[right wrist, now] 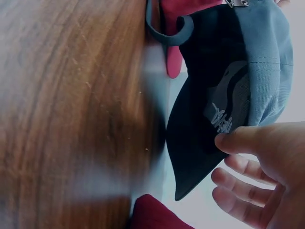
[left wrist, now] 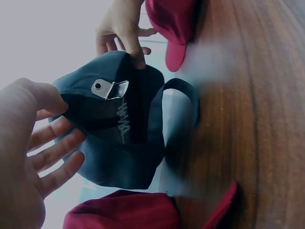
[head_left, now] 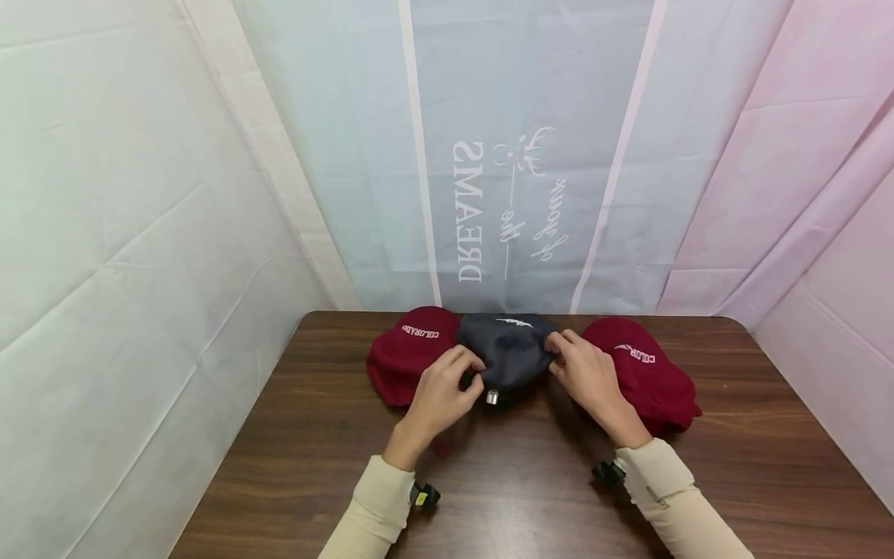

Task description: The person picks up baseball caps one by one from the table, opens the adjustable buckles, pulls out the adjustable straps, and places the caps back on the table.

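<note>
A dark navy baseball cap (head_left: pixel 513 353) is held up at the back of the table between two red caps. My left hand (head_left: pixel 445 392) pinches its left edge between thumb and forefinger, the other fingers spread loose in the left wrist view. On the opposite edge my right hand (head_left: pixel 588 374) grips the fabric, with its thumb (right wrist: pixel 238 140) on the inner side. A metal buckle (left wrist: pixel 110 89) shows on the rim, and white stitching appears inside the crown. The loose strap (right wrist: pixel 174 36) hangs in a curve below the cap.
A red cap (head_left: pixel 405 357) lettered COLORADO lies left of the navy one, and a second red cap (head_left: pixel 639 380) lies to the right, partly behind my right forearm. The wooden table (head_left: pixel 517 497) ends at a hanging printed cloth (head_left: pixel 531 85), with pale cloth walls on both sides.
</note>
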The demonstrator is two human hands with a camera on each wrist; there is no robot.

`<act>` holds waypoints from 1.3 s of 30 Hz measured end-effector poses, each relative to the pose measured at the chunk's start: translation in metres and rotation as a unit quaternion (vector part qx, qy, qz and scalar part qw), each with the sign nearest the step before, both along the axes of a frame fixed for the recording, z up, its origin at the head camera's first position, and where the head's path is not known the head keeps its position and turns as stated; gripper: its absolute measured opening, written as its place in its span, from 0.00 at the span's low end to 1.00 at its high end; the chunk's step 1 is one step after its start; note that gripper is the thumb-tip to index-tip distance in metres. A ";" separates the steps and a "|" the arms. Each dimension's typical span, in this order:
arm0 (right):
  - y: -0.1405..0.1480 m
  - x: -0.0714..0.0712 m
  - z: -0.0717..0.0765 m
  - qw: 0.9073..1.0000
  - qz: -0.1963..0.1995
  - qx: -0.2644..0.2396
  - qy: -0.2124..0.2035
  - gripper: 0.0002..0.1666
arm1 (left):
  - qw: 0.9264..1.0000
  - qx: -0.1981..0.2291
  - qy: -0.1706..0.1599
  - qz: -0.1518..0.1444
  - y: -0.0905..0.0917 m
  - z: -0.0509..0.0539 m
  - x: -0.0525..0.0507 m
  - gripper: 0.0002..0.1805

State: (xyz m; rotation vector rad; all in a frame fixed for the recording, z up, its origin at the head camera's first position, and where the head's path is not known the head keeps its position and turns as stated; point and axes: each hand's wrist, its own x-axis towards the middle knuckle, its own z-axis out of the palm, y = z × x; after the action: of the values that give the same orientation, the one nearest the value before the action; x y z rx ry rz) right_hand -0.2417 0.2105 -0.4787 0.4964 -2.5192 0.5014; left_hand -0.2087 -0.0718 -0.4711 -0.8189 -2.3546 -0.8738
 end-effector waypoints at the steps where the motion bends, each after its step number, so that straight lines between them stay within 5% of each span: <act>1: 0.000 0.000 -0.001 1.000 0.000 0.003 -0.002 0.14 | 1.000 -0.005 -0.002 0.001 0.000 -0.001 0.000 0.07; 11: -0.005 0.000 -0.012 0.998 0.000 0.026 -0.051 0.14 | 0.997 -0.059 -0.053 0.016 0.002 -0.012 -0.001 0.07; 22: -0.004 0.006 -0.018 0.996 0.003 0.043 -0.084 0.12 | 0.986 -0.130 -0.106 -0.001 0.002 -0.021 0.001 0.09; 39: -0.004 0.011 -0.016 0.993 0.002 0.048 -0.111 0.11 | 0.986 -0.118 -0.118 -0.002 0.004 -0.021 0.004 0.09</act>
State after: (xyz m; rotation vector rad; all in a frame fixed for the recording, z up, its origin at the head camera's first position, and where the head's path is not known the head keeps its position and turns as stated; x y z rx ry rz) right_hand -0.2302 0.2069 -0.4944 0.5053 -2.7671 0.4599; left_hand -0.2050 -0.0676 -0.4923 -0.8518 -2.7047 -0.7367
